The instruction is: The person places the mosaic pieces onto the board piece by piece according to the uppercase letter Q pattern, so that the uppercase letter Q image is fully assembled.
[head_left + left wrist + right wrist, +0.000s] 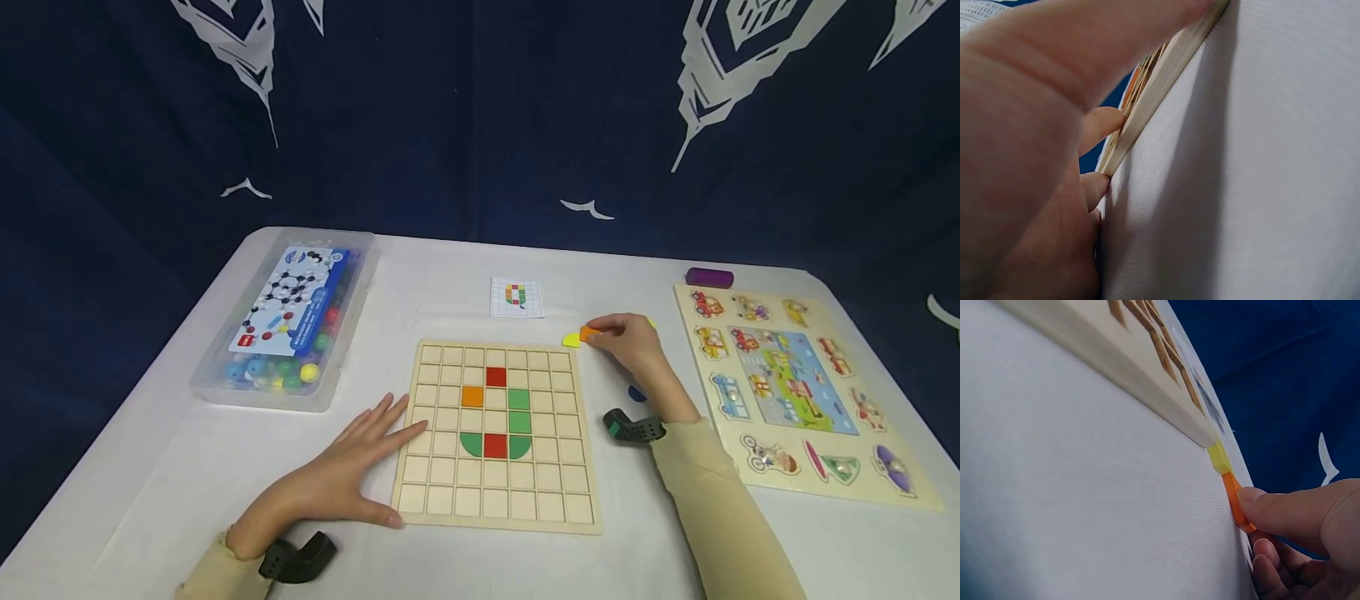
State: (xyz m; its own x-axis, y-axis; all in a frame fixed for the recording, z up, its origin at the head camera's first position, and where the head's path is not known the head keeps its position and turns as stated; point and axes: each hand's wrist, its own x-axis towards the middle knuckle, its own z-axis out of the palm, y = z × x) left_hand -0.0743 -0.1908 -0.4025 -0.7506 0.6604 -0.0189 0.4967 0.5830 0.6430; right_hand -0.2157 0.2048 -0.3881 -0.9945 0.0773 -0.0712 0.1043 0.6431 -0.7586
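A wooden grid board [457, 502] lies in the middle of the table. Red, orange and green tiles sit in some of its cells. My left hand [352, 458] is spread flat at the board's left side, its fingertips and thumb touching the edge. Beyond the board's top right corner, my right hand [630, 340] pinches an orange tile [1236, 501] between thumb and fingers. A yellow tile [572, 340] lies beside the orange one, against the board's corner. More yellow shows just behind the right hand, and a dark blue piece [637, 393] lies partly hidden by the wrist.
A small pattern card [517, 297] lies behind the board. To the left is a clear plastic box [347, 358] of coloured balls. A wooden picture puzzle [795, 467] is at the right, with a purple cylinder [709, 277] at its far edge.
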